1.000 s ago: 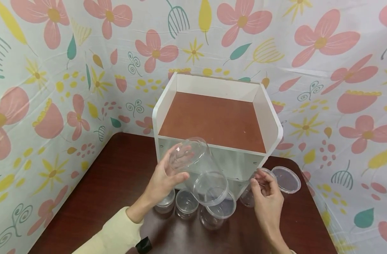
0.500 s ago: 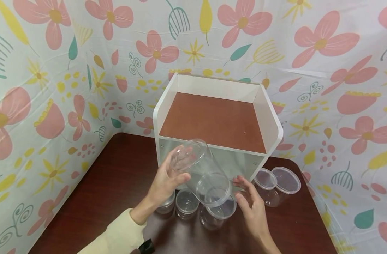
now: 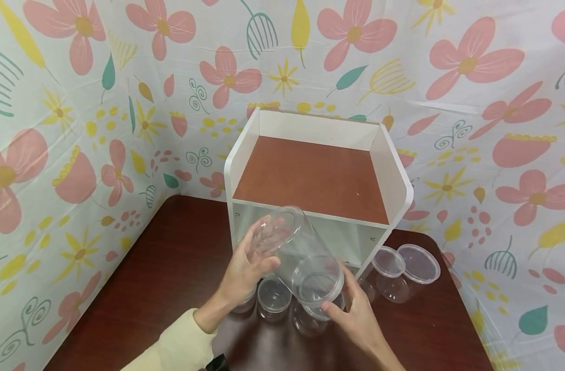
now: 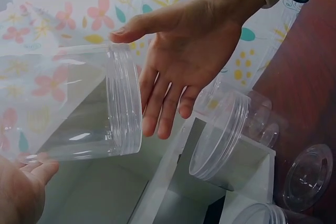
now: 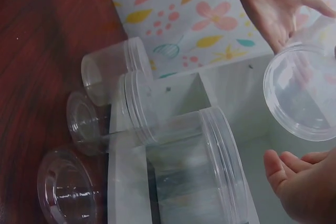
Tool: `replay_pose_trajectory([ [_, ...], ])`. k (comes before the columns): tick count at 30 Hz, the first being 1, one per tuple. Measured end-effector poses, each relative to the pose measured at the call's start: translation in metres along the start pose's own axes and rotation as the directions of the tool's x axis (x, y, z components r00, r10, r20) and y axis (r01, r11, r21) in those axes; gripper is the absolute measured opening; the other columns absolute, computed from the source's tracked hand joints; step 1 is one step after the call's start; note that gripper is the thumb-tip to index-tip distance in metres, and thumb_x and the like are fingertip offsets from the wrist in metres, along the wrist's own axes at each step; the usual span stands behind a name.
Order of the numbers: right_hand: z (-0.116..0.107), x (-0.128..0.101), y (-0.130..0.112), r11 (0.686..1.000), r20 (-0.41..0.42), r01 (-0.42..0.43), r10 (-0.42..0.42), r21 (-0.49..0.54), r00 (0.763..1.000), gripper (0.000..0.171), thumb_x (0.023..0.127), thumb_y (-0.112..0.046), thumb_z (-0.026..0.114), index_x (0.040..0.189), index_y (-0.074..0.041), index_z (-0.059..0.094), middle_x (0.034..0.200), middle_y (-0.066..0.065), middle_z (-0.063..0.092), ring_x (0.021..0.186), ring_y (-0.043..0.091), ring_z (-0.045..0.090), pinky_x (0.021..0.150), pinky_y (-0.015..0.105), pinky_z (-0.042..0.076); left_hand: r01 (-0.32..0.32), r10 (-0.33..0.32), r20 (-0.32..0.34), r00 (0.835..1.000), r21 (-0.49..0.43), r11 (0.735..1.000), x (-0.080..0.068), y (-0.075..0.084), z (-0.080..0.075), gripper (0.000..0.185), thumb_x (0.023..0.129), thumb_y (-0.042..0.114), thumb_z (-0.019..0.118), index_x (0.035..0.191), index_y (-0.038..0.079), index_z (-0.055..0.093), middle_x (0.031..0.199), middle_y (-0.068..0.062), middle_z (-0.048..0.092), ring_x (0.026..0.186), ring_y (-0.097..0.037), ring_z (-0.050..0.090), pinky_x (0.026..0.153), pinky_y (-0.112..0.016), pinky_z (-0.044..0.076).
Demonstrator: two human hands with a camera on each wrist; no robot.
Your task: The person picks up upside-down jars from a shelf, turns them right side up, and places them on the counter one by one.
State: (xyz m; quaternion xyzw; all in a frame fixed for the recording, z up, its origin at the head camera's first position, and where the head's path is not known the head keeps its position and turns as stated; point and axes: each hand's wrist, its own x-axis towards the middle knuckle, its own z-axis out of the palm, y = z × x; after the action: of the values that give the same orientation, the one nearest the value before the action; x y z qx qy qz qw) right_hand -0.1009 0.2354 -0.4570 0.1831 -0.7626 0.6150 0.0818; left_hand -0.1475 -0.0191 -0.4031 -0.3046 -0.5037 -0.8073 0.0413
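Note:
A large clear plastic jar (image 3: 292,247) is held tilted in the air, its ridged lid end (image 4: 125,100) toward my right side. My left hand (image 3: 243,268) grips the jar near its base, thumb on the near side. At the lid end, my right hand (image 3: 356,314) has its thumb by the rim. In the left wrist view, the right hand's palm (image 4: 191,59) faces the camera and its fingers extend beside the lid. Below the held jar, smaller clear jars (image 3: 274,299) stand in a row on the table, one partly hidden behind the lid.
A white shelf unit (image 3: 396,170) with a brown top board (image 3: 310,175) stands behind the hands. More clear lidded jars (image 3: 388,263) stand at its right side on the dark red-brown table (image 3: 180,247). Floral cloth (image 3: 125,103) hangs around the back and sides.
My right hand has left the jar at the right and moved left to the held jar's lid end. The left hand and its jar have shifted slightly right and down.

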Motion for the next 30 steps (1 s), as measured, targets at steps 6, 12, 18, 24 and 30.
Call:
replay_pose_trajectory([
  [6, 0.001, 0.004, 0.002, 1.0, 0.093, 0.016, -0.017, 0.019, 0.996, 0.093, 0.076, 0.0, 0.081, 0.158, -0.009, 0.038, 0.147, 0.021, 0.052, 0.132, 0.03, 0.055, 0.109, 0.025, 0.042, 0.019, -0.019, -0.024, 1.0, 0.0, 1.0, -0.002, -0.002, 0.002, 0.091, 0.092, 0.035, 0.08, 0.156, -0.003, 0.028, 0.154, -0.027, 0.045, 0.135, -0.024, 0.056, 0.113, -0.038, 0.043],
  [12, 0.002, 0.005, 0.005, 0.999, 0.133, 0.018, -0.024, 0.047, 0.991, 0.092, 0.077, -0.007, 0.087, 0.156, -0.007, 0.039, 0.143, 0.026, 0.054, 0.121, 0.039, 0.061, 0.103, 0.033, 0.05, 0.031, -0.032, -0.039, 0.999, -0.031, 0.999, -0.005, -0.004, 0.004, 0.096, 0.092, 0.036, 0.08, 0.156, -0.009, 0.023, 0.154, -0.033, 0.041, 0.136, -0.024, 0.054, 0.113, -0.043, 0.042],
  [18, 0.005, 0.006, 0.006, 0.993, 0.15, 0.029, -0.047, 0.116, 0.988, 0.091, 0.08, -0.01, 0.088, 0.156, -0.006, 0.037, 0.145, 0.023, 0.053, 0.123, 0.04, 0.061, 0.103, 0.036, 0.051, 0.016, -0.018, -0.033, 0.999, -0.078, 0.997, -0.006, -0.007, 0.005, 0.092, 0.093, 0.034, 0.08, 0.155, -0.006, 0.025, 0.154, -0.036, 0.038, 0.136, -0.025, 0.054, 0.113, -0.047, 0.04],
  [24, 0.008, 0.008, 0.005, 0.979, 0.129, 0.063, -0.089, 0.196, 0.988, 0.092, 0.075, 0.01, 0.08, 0.155, 0.001, 0.034, 0.147, 0.024, 0.051, 0.128, 0.035, 0.058, 0.104, 0.034, 0.05, 0.028, -0.032, -0.035, 0.999, -0.106, 0.994, -0.007, -0.008, 0.005, 0.095, 0.092, 0.036, 0.08, 0.156, -0.007, 0.023, 0.156, -0.035, 0.036, 0.135, -0.024, 0.056, 0.114, -0.048, 0.039],
  [30, 0.01, 0.012, 0.009, 0.894, 0.126, 0.179, -0.25, 0.411, 0.96, 0.083, 0.085, 0.01, 0.074, 0.15, 0.018, 0.022, 0.149, 0.038, 0.041, 0.137, 0.03, 0.051, 0.108, 0.036, 0.047, 0.1, -0.103, -0.041, 0.994, -0.061, 0.993, -0.008, -0.007, 0.004, 0.106, 0.092, 0.04, 0.08, 0.158, -0.011, 0.015, 0.157, -0.032, 0.037, 0.136, -0.025, 0.054, 0.115, -0.043, 0.039],
])
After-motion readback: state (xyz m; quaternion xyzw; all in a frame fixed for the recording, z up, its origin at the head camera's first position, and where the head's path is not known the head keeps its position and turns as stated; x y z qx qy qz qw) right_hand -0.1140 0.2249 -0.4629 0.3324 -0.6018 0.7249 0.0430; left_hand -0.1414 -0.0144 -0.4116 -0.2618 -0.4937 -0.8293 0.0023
